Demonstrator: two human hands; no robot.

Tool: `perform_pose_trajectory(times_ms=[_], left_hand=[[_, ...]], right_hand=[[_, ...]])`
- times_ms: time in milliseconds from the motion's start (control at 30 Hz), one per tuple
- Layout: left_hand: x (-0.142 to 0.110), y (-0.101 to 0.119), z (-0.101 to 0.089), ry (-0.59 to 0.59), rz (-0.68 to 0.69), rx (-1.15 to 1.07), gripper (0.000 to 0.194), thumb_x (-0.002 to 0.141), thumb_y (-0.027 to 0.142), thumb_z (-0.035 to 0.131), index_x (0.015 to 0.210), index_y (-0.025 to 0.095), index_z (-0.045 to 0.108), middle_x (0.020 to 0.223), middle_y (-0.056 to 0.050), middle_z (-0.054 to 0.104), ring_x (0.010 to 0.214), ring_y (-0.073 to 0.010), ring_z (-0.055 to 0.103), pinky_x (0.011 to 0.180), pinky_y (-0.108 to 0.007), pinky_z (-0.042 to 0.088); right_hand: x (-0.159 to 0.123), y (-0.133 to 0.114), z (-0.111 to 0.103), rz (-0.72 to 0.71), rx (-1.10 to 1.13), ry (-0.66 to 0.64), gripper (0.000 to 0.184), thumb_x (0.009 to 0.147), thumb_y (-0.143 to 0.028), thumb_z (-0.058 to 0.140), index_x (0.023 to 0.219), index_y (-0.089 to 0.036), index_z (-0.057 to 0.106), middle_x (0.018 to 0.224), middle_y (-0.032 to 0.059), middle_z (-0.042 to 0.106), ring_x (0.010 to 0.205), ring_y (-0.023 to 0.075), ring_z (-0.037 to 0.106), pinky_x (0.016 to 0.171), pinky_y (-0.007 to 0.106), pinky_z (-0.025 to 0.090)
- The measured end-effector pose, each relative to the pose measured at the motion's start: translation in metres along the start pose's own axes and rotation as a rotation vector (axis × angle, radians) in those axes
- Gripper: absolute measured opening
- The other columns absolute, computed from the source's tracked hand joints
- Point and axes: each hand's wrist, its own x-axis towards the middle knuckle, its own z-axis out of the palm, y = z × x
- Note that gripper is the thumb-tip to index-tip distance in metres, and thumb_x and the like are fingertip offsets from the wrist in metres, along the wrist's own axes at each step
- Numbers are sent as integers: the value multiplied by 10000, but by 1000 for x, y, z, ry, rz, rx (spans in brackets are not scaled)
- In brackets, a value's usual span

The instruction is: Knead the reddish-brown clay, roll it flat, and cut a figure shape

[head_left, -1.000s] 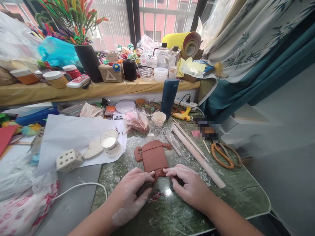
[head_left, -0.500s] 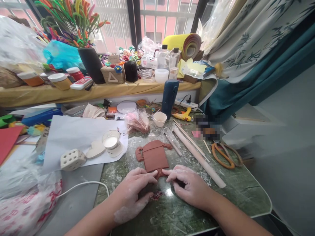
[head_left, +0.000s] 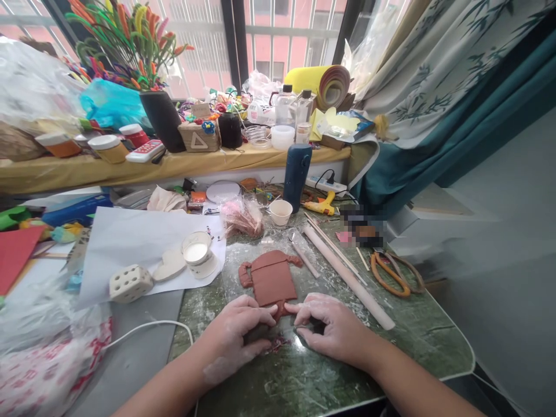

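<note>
A flat reddish-brown clay piece (head_left: pixel 274 284) shaped like a teapot, with a seam near its rounded top, a loop on its left side and a spout-like piece at upper right, lies on a clear sheet on the table. Below its bottom edge is a small clay tab (head_left: pixel 280 313), partly covered by fingertips. My left hand (head_left: pixel 238 330), dusty with white powder, touches the tab's left side with its index finger, thumb held apart. From the right, the index fingertip of my right hand (head_left: pixel 332 327) presses the tab; the other fingers curl loosely and the thumb is apart.
Right of the clay lie a long pale rolling rod (head_left: pixel 347 275), thin sticks and orange-handled scissors (head_left: pixel 393 275). Behind stand a paper cup (head_left: pixel 280 212), a blue bottle (head_left: pixel 297 179) and a yellow glue gun (head_left: pixel 321 204). At left are a white die (head_left: pixel 130 284) and stacked cups (head_left: pixel 198 255) on paper.
The view has shifted slightly. Both index fingers stay at the clay tab, with the fingertips moved a little. The clay piece lies in the same place on the sheet.
</note>
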Motion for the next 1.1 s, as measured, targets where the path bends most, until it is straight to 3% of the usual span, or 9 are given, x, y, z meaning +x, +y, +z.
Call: perform_pose_trajectory(times_ms=[367, 533, 633, 767, 1100], left_hand=[[0, -4, 3, -10, 86, -24, 185, 835, 198, 763, 993, 258, 686, 926, 9, 759, 844, -170, 607, 823, -289, 485], [1, -3, 1, 39, 145, -26, 164, 883, 208, 718, 1022, 247, 641, 1045, -19, 737, 942, -173, 631, 879, -297, 484], [0, 2, 1, 63, 126, 29, 95, 918, 221, 673, 997, 238, 622, 960, -20, 711, 882, -169, 615, 818, -289, 487], [-1, 6, 5, 61, 149, 129, 158, 920, 240, 677, 1062, 246, 609, 953, -12, 723, 859, -182, 600, 817, -307, 488], [3, -1, 16, 141, 205, 178, 108, 965, 167, 598, 1036, 247, 599, 850, 5, 706, 783, -164, 585, 732, -260, 474]], right_hand=[[-1, 1, 1, 23, 29, -1, 122, 794, -134, 703, 744, -240, 673, 822, -2, 719, 812, 165, 663, 799, 283, 507], [-2, 6, 7, 23, 11, 59, 141, 825, -185, 720, 949, -243, 684, 1052, 28, 720, 801, 151, 638, 791, 293, 517], [-2, 7, 11, -27, -63, 78, 186, 848, -207, 720, 1024, -246, 678, 1115, 36, 706, 910, 172, 651, 874, 321, 516], [-3, 8, 15, -98, -139, 88, 211, 885, -204, 695, 1091, -248, 677, 1112, 28, 732, 1067, 201, 646, 982, 355, 489], [-3, 12, 16, -255, -174, 91, 139, 918, -216, 674, 1050, -244, 711, 1103, 18, 778, 966, 173, 688, 903, 315, 513]])
